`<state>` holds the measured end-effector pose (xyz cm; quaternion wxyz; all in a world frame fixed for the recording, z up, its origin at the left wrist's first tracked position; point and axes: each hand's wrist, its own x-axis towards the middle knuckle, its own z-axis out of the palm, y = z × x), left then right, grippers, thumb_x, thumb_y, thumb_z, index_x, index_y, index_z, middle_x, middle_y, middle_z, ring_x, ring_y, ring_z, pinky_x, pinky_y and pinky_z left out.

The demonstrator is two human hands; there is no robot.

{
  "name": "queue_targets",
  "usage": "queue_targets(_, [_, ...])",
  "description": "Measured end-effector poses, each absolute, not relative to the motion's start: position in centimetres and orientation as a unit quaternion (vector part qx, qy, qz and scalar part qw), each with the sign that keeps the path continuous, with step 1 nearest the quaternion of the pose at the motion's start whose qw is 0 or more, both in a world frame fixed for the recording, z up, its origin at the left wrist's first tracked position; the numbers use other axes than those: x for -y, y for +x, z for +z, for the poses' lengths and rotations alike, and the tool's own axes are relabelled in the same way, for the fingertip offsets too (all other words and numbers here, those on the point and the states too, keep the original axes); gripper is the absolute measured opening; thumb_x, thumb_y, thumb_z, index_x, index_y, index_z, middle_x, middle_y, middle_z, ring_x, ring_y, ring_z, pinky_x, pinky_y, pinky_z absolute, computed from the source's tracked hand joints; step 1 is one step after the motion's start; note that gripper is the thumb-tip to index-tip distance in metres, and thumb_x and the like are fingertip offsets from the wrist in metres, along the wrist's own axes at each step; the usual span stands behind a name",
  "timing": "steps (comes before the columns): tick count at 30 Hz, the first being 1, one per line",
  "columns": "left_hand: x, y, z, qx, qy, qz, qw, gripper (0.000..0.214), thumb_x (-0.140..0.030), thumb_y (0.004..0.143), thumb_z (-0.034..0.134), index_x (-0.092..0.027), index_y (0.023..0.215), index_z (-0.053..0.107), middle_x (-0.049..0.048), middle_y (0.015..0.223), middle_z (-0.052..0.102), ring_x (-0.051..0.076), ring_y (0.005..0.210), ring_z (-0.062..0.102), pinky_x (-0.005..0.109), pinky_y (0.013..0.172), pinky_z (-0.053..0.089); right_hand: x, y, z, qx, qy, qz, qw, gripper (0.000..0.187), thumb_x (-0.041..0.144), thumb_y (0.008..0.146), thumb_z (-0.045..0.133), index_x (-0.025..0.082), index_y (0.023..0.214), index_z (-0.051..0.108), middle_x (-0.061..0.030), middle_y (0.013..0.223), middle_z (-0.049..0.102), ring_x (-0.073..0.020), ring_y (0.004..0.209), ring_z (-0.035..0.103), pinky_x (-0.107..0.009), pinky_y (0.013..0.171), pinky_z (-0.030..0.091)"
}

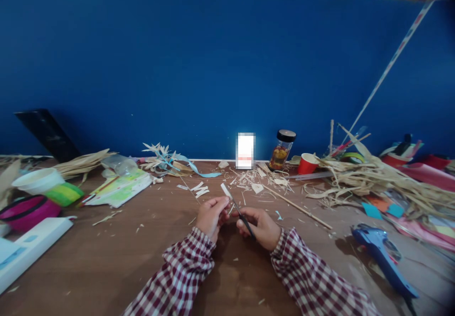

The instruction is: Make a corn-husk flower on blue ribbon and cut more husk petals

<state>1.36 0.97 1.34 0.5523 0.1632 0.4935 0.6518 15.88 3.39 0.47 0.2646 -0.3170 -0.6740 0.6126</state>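
Note:
My left hand (212,215) pinches a small white strip (225,189) that sticks up past the fingertips. Black-handled scissors (246,224) are gripped in my right hand (261,226), their blades pointing up and left toward the strip. The blade tips lie close beside the strip; whether they touch it I cannot tell. Just beyond my left hand, several cut white strips (201,189) lie on the brown table (142,264). Pale shavings and scraps (249,179) are scattered ahead of both hands.
A blue glue gun (382,254) lies at right, below a heap of dried husks (377,183). At the back stand a black-lidded jar (282,150), a red cup (307,163) and a bright blurred rectangle (245,150). A thin stick (298,207) lies right of centre. A white power strip (39,249) is at left.

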Motion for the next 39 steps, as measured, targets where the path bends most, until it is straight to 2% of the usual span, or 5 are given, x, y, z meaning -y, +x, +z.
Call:
queue_targets(11, [-1.03,1.53,1.63,-0.509,0.183,0.662,0.519,0.019,-0.023,0.056,0.074,-0.01,0.065,0.064,-0.0025,0.05,0.055,0.003,0.04,0.045,0.014,0.037,0.039,-3.48,15.97,0.09,0.685,-0.305,0.607,0.263,0.041,0.045,0.07,0.061,0.015,0.097,0.06,0.0016,0.058,0.054,-0.009,0.05,0.047,-0.022,0.049,0.038])
queue_targets(39, [-0.88,1.45,1.43,-0.513,0.188,0.653,0.525,0.019,-0.025,0.055,0.073,-0.011,0.063,0.063,-0.003,0.05,0.055,0.004,0.041,0.044,0.014,0.038,0.039,-3.52,15.9,0.36,0.664,-0.312,0.626,0.264,0.039,0.043,0.068,0.063,0.014,0.093,0.061,0.0039,0.055,0.05,-0.0077,0.048,0.044,-0.021,0.048,0.036])
